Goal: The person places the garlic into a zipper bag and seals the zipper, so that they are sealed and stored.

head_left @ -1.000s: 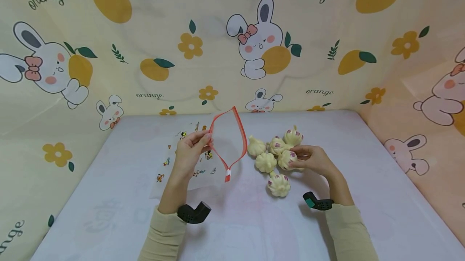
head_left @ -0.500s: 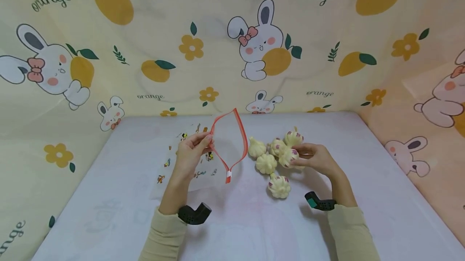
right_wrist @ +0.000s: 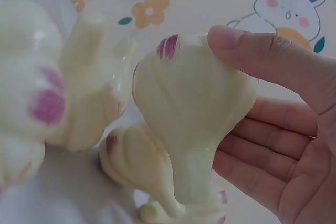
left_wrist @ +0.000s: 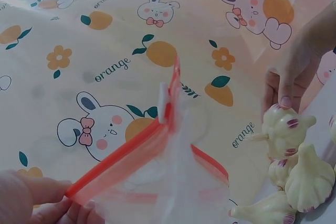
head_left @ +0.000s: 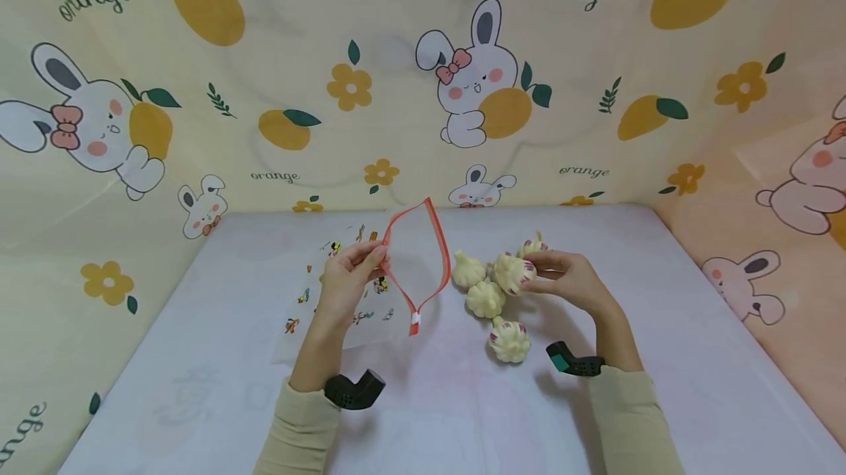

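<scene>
My left hand (head_left: 346,277) pinches the red zip edge of a clear zip bag (head_left: 439,233). The bag's mouth gapes wide, and its cartoon-printed body lies back over the table. In the left wrist view, thumb and fingers grip the red zip strip (left_wrist: 115,162) at its lower end. My right hand (head_left: 576,282) holds a cream garlic bulb (head_left: 511,273) with purple streaks, above the other bulbs. The right wrist view shows the thumb on this bulb (right_wrist: 194,87), its stem pointing down. Garlic bulbs (head_left: 485,299) lie close by, one (head_left: 510,341) nearer the front.
A white-covered table (head_left: 456,416) carries everything. Behind it and at both sides hangs a patterned cloth (head_left: 396,20) with rabbits and oranges. Another garlic bulb (head_left: 468,269) sits between the bag's mouth and the right hand.
My right hand has lifted the garlic bulb out of the cluster and moved it slightly up and left. The left hand and the bag have stayed nearly still.
</scene>
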